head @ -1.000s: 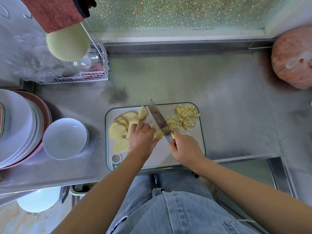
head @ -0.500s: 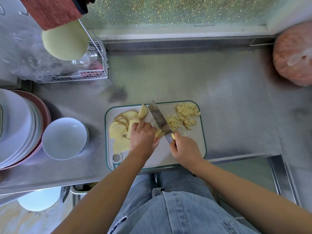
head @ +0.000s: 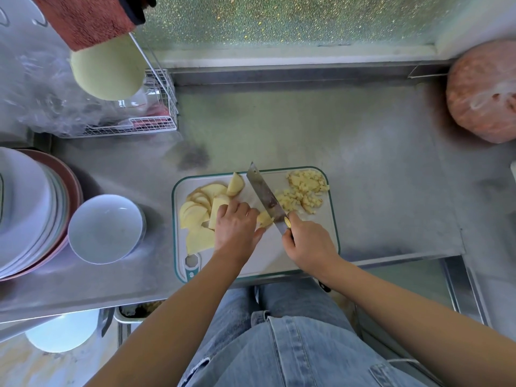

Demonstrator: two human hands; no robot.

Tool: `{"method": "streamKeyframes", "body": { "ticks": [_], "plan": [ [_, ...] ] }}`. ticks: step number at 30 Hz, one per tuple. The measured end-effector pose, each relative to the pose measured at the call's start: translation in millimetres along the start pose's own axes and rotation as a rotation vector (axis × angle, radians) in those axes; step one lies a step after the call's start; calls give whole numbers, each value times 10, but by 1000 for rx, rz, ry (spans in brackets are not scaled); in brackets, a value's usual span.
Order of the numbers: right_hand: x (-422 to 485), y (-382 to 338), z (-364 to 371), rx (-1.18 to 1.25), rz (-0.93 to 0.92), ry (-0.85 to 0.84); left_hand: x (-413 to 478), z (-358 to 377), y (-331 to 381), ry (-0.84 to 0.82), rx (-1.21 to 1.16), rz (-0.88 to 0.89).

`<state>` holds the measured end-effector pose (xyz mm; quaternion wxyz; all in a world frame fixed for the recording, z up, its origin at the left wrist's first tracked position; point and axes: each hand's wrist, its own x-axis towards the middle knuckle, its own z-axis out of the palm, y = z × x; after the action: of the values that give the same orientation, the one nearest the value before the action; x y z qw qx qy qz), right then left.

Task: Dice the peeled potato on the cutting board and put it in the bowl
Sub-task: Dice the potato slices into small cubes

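Currently the left hand (head: 237,229), fingers (head: 238,210) curled, pins potato strips (head: 264,219) steady for the knife (head: 265,195), whose handle the right hand (head: 310,244) grips.

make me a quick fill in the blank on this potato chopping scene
1. The right hand grips the ____.
2. The left hand holds a potato piece down on the ____.
3. The bowl holds ____ potato so far.
4. The dice lie to the ____ of the uncut slices.
Missing words: knife; board; no; right.
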<state>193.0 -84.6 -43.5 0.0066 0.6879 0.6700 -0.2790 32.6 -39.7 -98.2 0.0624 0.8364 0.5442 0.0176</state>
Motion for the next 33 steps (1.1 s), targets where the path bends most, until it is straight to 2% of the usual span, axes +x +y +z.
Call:
{"method": "streamKeyframes", "body": {
  "ticks": [7, 17, 33],
  "plan": [
    [34, 0, 126, -25, 6, -15, 16, 16, 10, -11, -3, -20],
    [42, 72, 55, 92, 2, 45, -14, 4, 24, 6, -65, -23],
    [2, -56, 170, -30, -7, -24, 2, 41, 75, -1, -86, -84]
  ]
}}
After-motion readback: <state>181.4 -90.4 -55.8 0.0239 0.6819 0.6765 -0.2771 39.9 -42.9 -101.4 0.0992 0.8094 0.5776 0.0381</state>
